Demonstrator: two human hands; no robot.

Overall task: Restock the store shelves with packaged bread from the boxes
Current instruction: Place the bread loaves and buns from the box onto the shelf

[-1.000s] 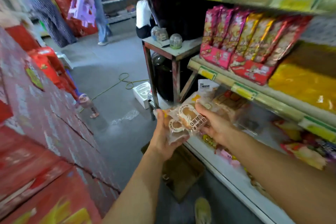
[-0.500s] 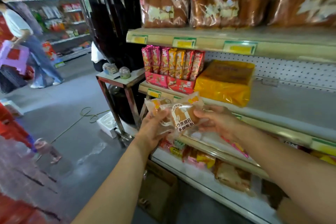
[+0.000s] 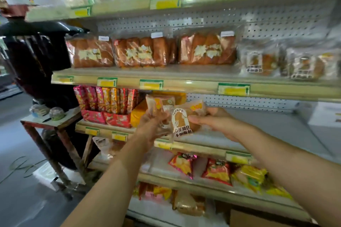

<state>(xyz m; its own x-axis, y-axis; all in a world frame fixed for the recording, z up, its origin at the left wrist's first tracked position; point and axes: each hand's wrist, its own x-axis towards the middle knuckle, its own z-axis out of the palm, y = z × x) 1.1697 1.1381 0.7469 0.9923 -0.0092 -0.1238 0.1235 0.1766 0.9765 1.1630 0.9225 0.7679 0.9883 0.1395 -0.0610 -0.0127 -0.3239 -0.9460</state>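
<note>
Head view. Both bare hands are raised in front of a cream metal store shelf (image 3: 193, 148) edged with yellow price tags. The left hand (image 3: 154, 127) has its fingers curled round a clear-wrapped bread packet with a yellow corner (image 3: 160, 104), held upright. The right hand (image 3: 215, 121) pinches, thumb over fingers, a second clear plastic bread packet with a white printed label (image 3: 182, 121); the two packets touch or overlap between the hands. Both sit above the shelf's front edge, just beside a yellow wrapped block (image 3: 137, 114) and a red display carton of pink and gold snack packs (image 3: 107, 106). On the shelf above lie brown sliced loaves in clear bags (image 3: 144, 52).
</note>
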